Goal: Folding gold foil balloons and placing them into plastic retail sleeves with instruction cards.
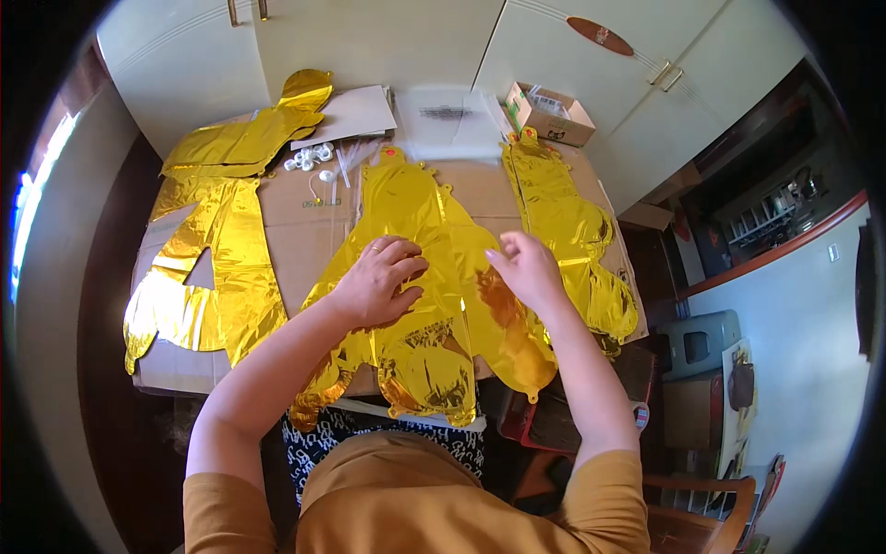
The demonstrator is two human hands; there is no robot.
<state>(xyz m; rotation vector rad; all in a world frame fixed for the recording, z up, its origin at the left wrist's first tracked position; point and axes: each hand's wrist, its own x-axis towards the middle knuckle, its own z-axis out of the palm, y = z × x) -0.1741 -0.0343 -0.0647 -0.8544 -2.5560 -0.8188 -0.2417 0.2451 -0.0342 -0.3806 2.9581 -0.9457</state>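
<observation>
A flat gold foil balloon [406, 203] lies in front of me on the cardboard-covered table, its lower part reaching over the near edge. My left hand [380, 277] rests on its left side, fingers bent and thumb apart, with a ring on one finger. At the balloon's right side is my right hand [526, 272]. Its thumb and forefinger are apart, with the other fingers curled, and I see nothing held. Below that hand, a rounded foil part bulges and reflects orange.
More flat gold foil balloons lie at left [235, 268] and right [563, 231]. White balls [309, 157], clear tubes and white sheets [351, 115] sit farther back. A small cardboard box [554, 115] stands back right against pale cabinets [591, 74]. A wooden chair [711, 517] stands right of me.
</observation>
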